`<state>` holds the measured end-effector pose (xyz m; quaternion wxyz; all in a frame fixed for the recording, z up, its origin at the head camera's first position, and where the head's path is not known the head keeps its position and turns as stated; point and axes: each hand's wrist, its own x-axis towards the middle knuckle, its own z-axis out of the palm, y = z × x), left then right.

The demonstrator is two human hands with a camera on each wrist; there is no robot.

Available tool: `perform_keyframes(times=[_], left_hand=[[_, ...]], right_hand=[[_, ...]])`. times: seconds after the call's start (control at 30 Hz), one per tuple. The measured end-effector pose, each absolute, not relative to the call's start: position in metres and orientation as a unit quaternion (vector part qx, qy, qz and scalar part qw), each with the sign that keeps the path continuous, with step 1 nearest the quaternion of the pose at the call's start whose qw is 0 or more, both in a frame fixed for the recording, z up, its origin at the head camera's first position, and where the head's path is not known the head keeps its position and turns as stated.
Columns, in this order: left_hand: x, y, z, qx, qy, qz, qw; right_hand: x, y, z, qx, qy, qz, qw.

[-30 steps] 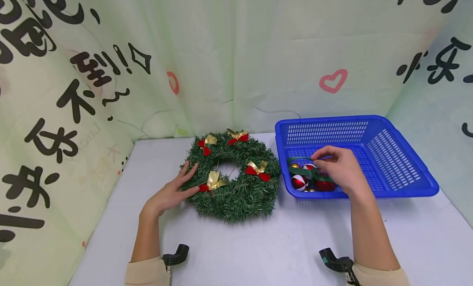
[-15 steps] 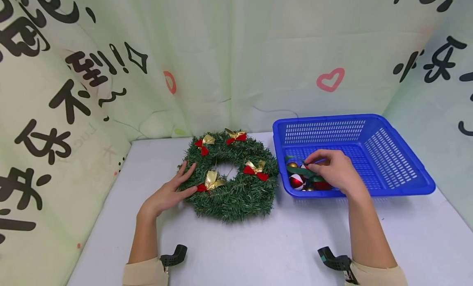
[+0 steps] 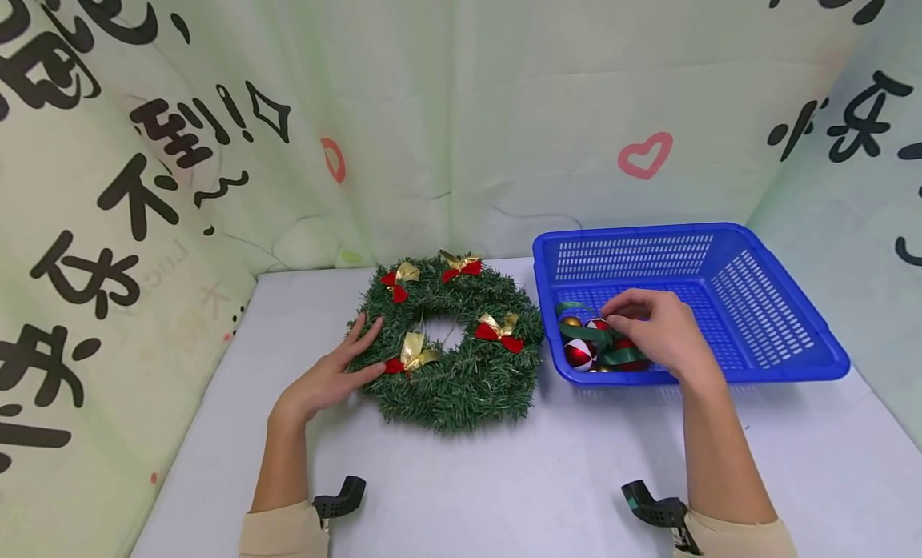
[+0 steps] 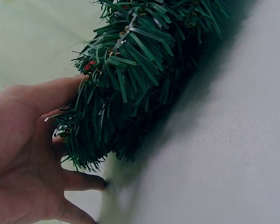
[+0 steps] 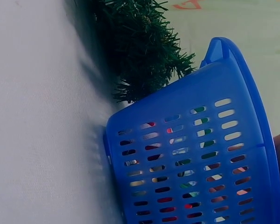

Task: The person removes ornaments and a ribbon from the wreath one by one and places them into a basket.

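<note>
A green wreath (image 3: 461, 394) with red and gold bows lies flat on the white table. My left hand (image 3: 327, 382) rests on its left side, fingers spread, the thumb beside the lower left bow (image 3: 414, 355). In the left wrist view the thumb touches the green bristles. My right hand (image 3: 666, 330) reaches into the blue basket (image 3: 785, 366), its fingers bent above several ornaments. Near its fingertips are a red and white ball (image 3: 579, 355) and a dark green ribbon (image 3: 582, 332). Whether the fingertips pinch anything is hidden; the basket wall blocks the right wrist view.
The basket stands close to the wreath's right side, and its raised rim surrounds the ornaments. A gold ball (image 3: 571, 322) lies at its left end. Behind the table hangs a pale green curtain (image 3: 540, 142) with dark lettering and a red heart (image 3: 645, 155).
My right hand moved slightly left and down among the ornaments, then drew back a little right. The green ribbon shifted and now lies lower across the balls. My left hand stays on the wreath.
</note>
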<state>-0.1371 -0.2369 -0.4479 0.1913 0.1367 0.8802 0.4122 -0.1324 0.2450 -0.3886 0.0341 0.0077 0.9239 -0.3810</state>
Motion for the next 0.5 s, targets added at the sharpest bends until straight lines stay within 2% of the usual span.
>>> perform_keyframes(times=[0.27,0.5], left_hand=[[-0.1399,-0.2337,-0.4466,0.144,0.883,0.405,0.187],[-0.1332,-0.235,-0.4452,0.148,0.91,0.352,0.163]], right_hand=[[-0.1289,0.2476,-0.3874,0.01,0.925,-0.38,-0.016],[-0.1241,0.2398,-0.3828,-0.028,0.929,-0.366,-0.034]])
